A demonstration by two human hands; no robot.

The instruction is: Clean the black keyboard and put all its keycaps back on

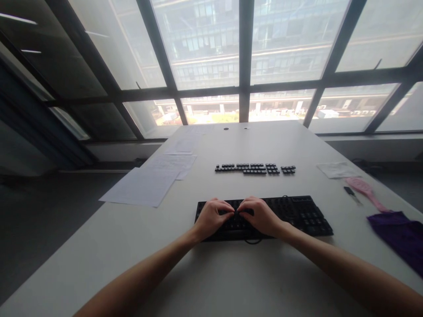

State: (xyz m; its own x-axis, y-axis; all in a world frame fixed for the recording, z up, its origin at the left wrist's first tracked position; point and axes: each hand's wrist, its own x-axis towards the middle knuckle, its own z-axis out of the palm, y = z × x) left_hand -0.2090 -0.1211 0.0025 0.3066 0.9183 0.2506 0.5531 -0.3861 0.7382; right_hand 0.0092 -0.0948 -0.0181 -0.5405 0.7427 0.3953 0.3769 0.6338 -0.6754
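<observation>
A black keyboard (309, 215) lies on the white table in front of me, partly covered by my hands. My left hand (213, 216) is over its left half, thumb and index finger pinched together. From the other side, my right hand (259, 215) makes the same pinch, and the fingertips of both hands nearly meet. Between them is a small dark piece, apparently a keycap (235, 212); the fingers hide most of it. Beyond the keyboard, loose black keycaps (254, 168) stand in rows, set out in groups.
Sheets of paper (145, 187) lie along the left side of the table (132, 246). At the right are a white cloth (336, 170), a pink brush-like item (361, 186), a small black-ended tool (350, 192) and a purple cloth (396, 233). Windows (205, 44) rise behind.
</observation>
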